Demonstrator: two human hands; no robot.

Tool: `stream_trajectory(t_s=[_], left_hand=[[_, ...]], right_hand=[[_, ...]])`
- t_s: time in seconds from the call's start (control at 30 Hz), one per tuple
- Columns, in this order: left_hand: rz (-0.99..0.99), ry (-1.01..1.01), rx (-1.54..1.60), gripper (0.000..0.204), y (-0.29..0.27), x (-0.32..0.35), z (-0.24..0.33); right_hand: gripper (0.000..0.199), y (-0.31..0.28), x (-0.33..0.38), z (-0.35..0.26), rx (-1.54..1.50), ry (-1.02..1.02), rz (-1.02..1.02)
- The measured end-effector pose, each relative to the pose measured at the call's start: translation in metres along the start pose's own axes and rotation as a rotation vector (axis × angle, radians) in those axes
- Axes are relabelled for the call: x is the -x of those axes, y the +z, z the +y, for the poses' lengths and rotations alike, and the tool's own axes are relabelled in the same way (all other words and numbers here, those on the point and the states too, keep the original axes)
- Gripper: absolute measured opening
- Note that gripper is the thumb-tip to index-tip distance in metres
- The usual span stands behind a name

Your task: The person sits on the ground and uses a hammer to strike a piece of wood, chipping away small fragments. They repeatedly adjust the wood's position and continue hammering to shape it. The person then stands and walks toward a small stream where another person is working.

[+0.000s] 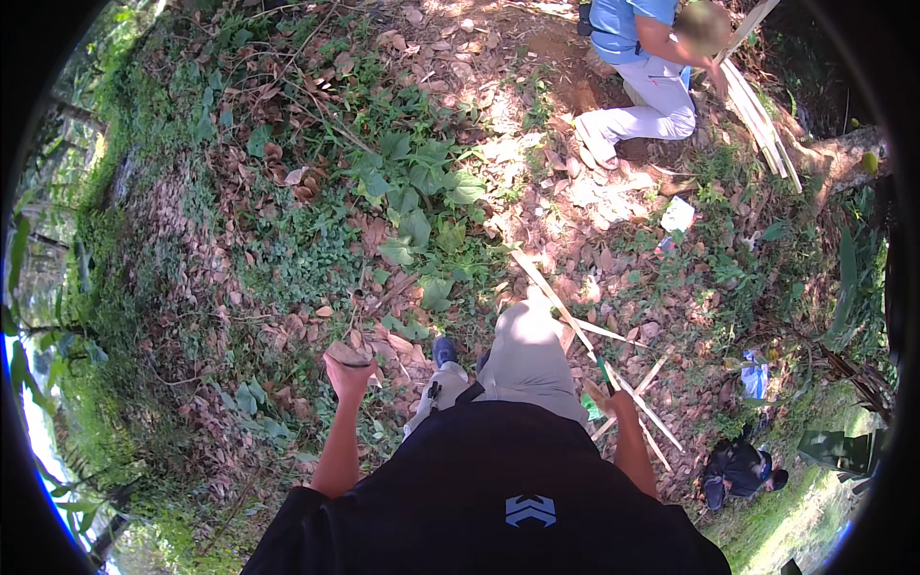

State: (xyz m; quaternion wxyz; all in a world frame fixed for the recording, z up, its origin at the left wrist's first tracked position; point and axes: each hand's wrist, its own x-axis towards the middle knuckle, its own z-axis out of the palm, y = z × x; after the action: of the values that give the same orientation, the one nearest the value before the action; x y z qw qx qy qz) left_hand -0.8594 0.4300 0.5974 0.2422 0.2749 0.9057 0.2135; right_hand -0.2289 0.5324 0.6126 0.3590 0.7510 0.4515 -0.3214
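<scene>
- The left grip (348, 383) holds a brownish lump (347, 356), its kind unclear, at the far end of the hand, above the leafy ground (278, 335).
- The right grip (621, 404) is at the near end of a slim green thing (603, 368); how tightly its fingers close, I cannot tell.
- Pale strips (539, 279) lie crossed around the right grip, well apart from the lump.

The person's left hand (349, 383) holds a brown chunk (345, 354) out to the side. The right hand (621, 406), its grip too small to make out, is beside pale strips (543, 281) lying crossed on dry leaves (652, 333). Ahead, a co-worker (650, 88) in blue crouches beside longer strips (757, 120).
</scene>
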Motion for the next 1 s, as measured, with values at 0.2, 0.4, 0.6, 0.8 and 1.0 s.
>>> stream_trajectory(t_s=[0.2, 0.4, 0.6, 0.8, 1.0], left_hand=[[-0.153, 0.021, -0.031, 0.138, 0.023, -0.064, 0.077], [-0.16, 0.0, -0.067, 0.132, 0.043, -0.105, 0.206], [0.098, 0.101, 0.016, 0.091, 0.063, -0.125, 0.327], [0.223, 0.113, 0.006, 0.093, 0.07, -0.137, 0.376], [0.178, 0.036, 0.192, 0.094, 0.108, -0.18, 0.419]], right_hand=[[0.106, -0.055, -0.044, -0.031, -0.309, -0.017, 0.156], [0.109, -0.122, -0.118, -0.037, -0.114, -0.07, 0.066], [0.103, -0.228, -0.205, -0.035, 0.158, -0.16, -0.247], [0.067, -0.349, -0.247, -0.035, 0.016, -0.197, -0.214], [0.026, -0.411, -0.274, -0.074, -0.048, -0.313, 0.105]])
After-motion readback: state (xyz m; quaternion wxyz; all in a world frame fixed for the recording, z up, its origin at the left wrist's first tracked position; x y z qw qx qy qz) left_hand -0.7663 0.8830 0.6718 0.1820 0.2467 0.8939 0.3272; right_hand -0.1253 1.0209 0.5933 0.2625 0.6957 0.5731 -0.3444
